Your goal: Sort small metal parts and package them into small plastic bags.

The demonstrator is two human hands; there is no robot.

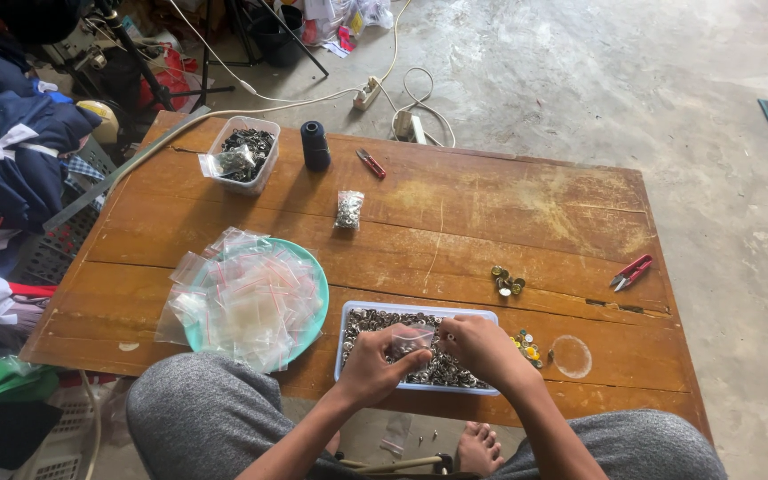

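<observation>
The left hand (373, 363) and the right hand (482, 348) were pinched together on one small clear plastic bag (415, 340), held just above the blue tray of metal buttons (359, 318). The bag lay between both hands, equally near to each. Beyond the tray, the wooden table (491, 204) was mostly bare, with red thread snips (630, 272) well to the right.

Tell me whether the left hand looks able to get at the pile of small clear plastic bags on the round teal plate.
Probably yes. The left hand, now pinching a small clear bag with the right hand, sits just beside the pile of bags, with nothing between. It would have to let go first.
</observation>
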